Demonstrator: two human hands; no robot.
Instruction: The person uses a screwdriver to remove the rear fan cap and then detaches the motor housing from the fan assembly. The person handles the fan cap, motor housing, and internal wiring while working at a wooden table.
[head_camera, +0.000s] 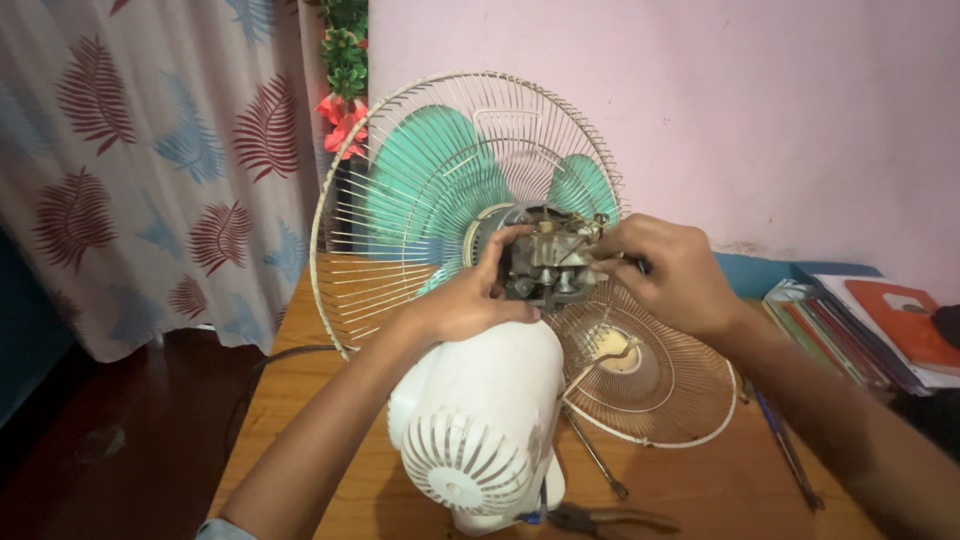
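Fan motor bared on wooden table, shaft axis pointed away toward teal blades; gripped left side by curled left hand, right side pinched by right hand

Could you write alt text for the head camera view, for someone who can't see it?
Two hands, left hand and right hand, work on the exposed motor of a table fan with green blades, on a wooden table beside a loose wire guard.

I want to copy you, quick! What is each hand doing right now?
Left hand: fingers curled, gripping the bare fan motor.
Right hand: closed, pinching something small at the motor's top; what it is cannot be told.
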